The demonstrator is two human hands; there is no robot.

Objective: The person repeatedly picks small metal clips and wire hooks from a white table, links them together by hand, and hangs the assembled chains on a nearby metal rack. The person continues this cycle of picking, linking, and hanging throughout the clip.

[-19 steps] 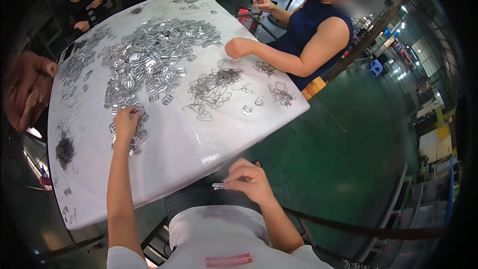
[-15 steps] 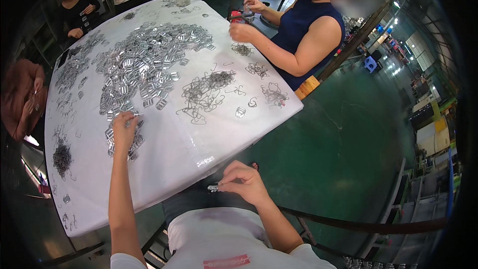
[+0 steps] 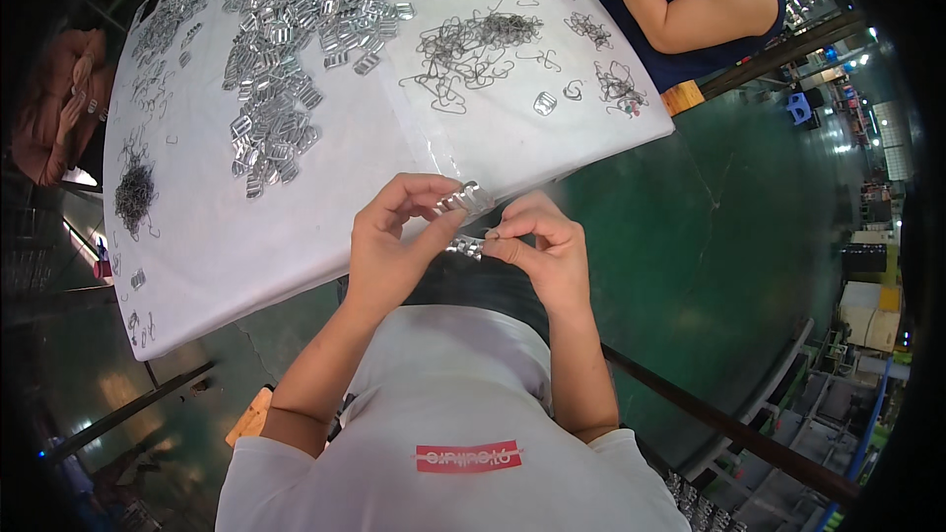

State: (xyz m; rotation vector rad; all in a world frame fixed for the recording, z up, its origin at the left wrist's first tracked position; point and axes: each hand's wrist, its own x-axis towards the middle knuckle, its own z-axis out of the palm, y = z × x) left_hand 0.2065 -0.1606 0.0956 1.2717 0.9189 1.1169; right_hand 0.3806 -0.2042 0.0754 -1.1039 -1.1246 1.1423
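Close in front of my body, just off the near table edge, my two hands are side by side. My left hand (image 3: 389, 241) is closed, thumb against fingers, on shiny metal buckles (image 3: 465, 199), apparently a few in a row. My right hand (image 3: 552, 254) pinches another small piece of metal buckles (image 3: 466, 247) at its fingertips, just below the left hand's ones. Whether the pieces touch, I cannot tell. Beyond my hands, a large heap of flat metal buckles (image 3: 281, 59) spreads over the white-covered table (image 3: 325, 182).
Bent wire hooks (image 3: 473, 44) lie in a tangle to the right of the buckles. A darker hook pile (image 3: 135, 192) sits at the left edge. One co-worker (image 3: 705, 15) is at the far right, another (image 3: 64, 113) at the left. A dark rail (image 3: 709, 414) runs at lower right.
My left hand has come back from the buckle heap to my right hand, now with buckles in it. My right hand has risen slightly and moved right in the picture. The view has tilted down.
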